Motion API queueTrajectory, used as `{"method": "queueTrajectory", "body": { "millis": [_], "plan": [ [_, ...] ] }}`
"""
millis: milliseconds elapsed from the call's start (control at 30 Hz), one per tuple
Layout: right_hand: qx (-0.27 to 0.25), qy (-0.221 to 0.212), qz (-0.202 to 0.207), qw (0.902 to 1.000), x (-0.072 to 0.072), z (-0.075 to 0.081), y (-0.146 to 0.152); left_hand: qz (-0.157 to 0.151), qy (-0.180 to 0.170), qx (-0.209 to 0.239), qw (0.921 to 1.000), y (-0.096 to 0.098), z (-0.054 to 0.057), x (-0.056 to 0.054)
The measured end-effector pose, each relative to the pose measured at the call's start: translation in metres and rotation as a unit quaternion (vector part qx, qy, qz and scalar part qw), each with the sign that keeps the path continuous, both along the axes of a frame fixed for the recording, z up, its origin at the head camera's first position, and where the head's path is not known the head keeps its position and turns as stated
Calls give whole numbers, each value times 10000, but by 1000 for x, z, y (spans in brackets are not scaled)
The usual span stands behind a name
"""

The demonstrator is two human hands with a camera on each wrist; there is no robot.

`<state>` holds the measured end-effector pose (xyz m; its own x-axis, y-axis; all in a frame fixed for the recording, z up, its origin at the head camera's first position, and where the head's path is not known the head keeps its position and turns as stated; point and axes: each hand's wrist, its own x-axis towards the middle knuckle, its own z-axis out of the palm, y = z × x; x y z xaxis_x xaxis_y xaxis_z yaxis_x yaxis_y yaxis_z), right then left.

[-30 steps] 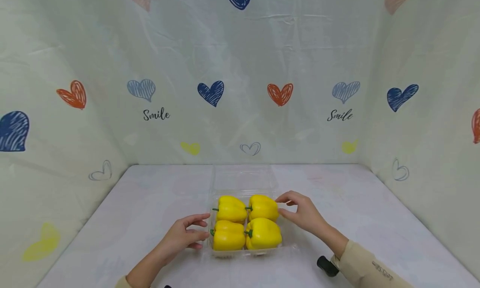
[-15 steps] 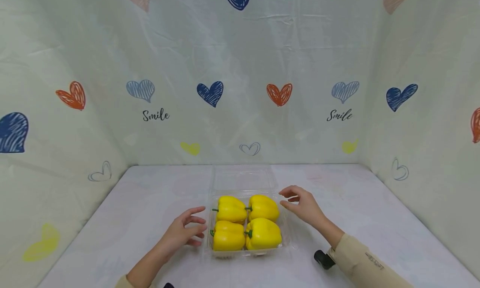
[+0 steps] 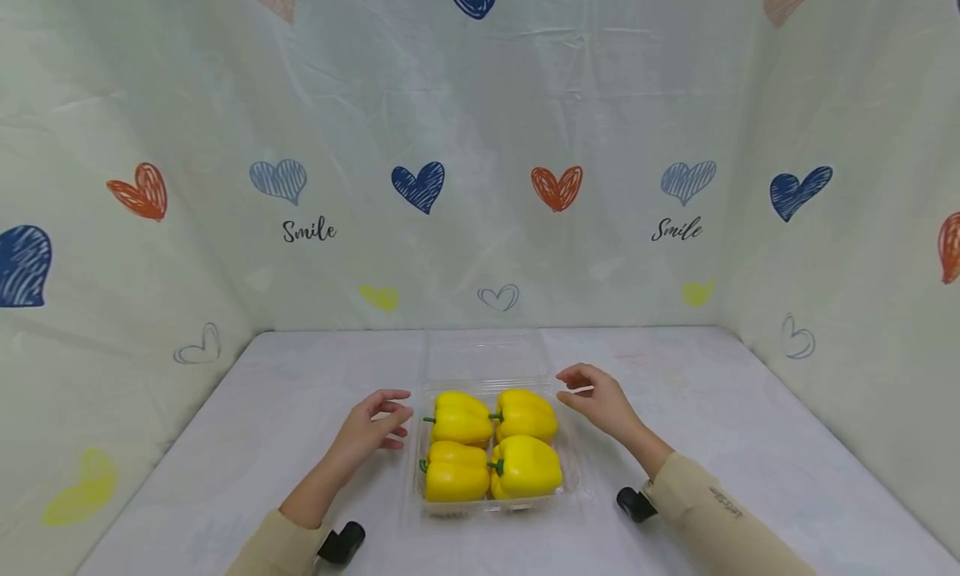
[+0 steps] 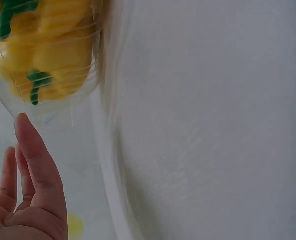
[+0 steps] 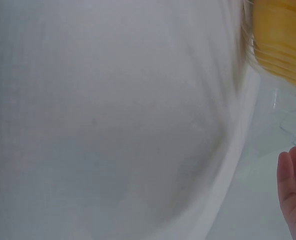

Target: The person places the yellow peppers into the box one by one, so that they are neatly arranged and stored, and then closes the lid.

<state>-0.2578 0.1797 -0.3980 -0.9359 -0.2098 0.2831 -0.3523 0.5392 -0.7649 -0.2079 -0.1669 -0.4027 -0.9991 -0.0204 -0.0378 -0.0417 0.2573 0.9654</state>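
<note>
Several yellow bell peppers with green stems sit in two rows in a clear plastic clamshell box. In the back row are a left pepper and a right pepper; a left pepper and a right pepper lie in front. The box's clear lid lies folded back behind them. My left hand hovers left of the box with relaxed fingers, its fingertip close to the rim in the left wrist view. On the right, my right hand is beside the back corner, fingers loosely bent and holding nothing.
The box stands on a whitish table. A pale curtain printed with hearts encloses the back and sides. Black wrist cameras sit at both sleeve cuffs.
Both hands have moved toward the back of the table. The right hand has drawn off from the edge of the back right pepper. Peppers, box and lid stay where they were.
</note>
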Motion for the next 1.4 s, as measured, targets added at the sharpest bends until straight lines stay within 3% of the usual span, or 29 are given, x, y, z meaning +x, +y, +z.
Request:
{"method": "queueTrajectory", "body": {
  "millis": [400,833,1200,1400],
  "plan": [
    [-5,-521,-321,9981,-21,-11,-4,18,151,-155,9998,2,-7,-35],
    [317,-681,238,9969,-32,-7,2,-162,19,-70,9998,5,-7,-46],
    [460,-852,426,9944,-43,1,1,-364,-73,22,9993,8,-8,-58],
    [468,-991,339,9934,-55,4,1,-155,-91,46,9998,8,-7,-68]
  ]
}}
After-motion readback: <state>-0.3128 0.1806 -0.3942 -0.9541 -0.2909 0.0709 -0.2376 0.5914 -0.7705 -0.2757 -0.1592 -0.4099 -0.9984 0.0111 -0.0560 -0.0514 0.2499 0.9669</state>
